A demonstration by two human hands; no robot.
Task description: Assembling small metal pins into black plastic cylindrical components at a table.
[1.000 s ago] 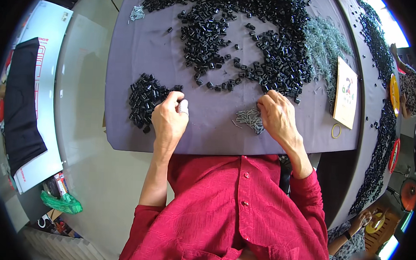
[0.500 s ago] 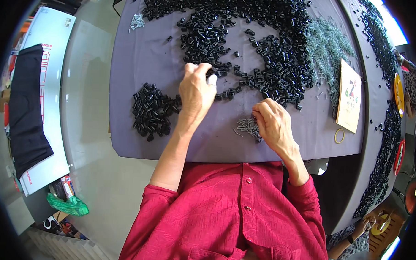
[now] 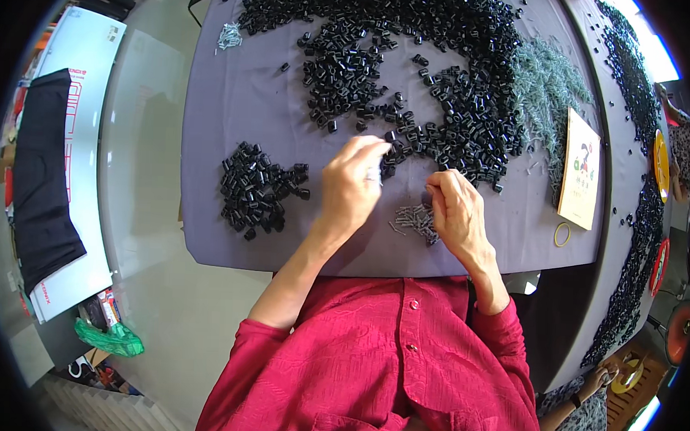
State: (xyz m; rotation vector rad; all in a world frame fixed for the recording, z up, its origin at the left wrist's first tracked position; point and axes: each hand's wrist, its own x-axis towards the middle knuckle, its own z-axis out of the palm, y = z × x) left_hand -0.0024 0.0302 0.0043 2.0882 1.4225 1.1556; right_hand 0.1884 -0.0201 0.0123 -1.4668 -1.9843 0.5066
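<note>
My left hand point(image 3: 351, 184) has its fingers curled together at the near edge of the loose black plastic pieces point(image 3: 408, 136); what they hold, if anything, is hidden. To its right, my right hand point(image 3: 457, 212) is closed in a pinch beside a small heap of grey metal pins point(image 3: 415, 220), which look like nails or screws. Whatever sits between those fingertips is too small to name. A separate pile of black plastic pieces point(image 3: 255, 189) lies left of my left forearm.
A large spread of black pieces point(image 3: 382, 12) covers the far part of the grey-clothed table point(image 3: 230, 253). Silvery pins point(image 3: 551, 86) lie at right, near a booklet point(image 3: 581, 169) and a yellow ring point(image 3: 562, 234). Another person's hand point(image 3: 594, 380) shows at the lower right.
My left hand has moved right and nearer to me, away from the left part of the black pieces and closer to my right hand. The right hand stays pinched by the pins.
</note>
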